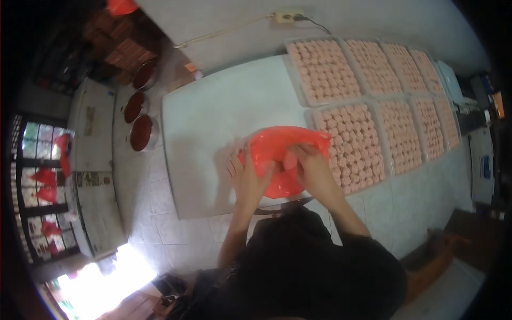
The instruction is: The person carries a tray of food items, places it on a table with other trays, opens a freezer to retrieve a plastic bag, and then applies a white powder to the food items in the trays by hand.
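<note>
A red plastic bag (276,148) lies bunched near the front edge of the pale table (216,108). Its left side is held by my left hand (250,178), with fingers spread along the outside and the thumb at the opening. At the right side of the opening, my right hand (314,168) has its fingers bent over the plastic. Between the hands a small pinkish piece (289,161) shows; whether it is held or lies in the bag I cannot tell. Just right of the bag is a clear tray (312,120) with rows of round pale pink pieces (354,148).
More such trays (372,66) fill the table's right part in two rows. Metal pots with dark red contents (142,133) stand on the floor at the left, near a white chest freezer (96,208). Another person's arm (434,276) shows at the lower right.
</note>
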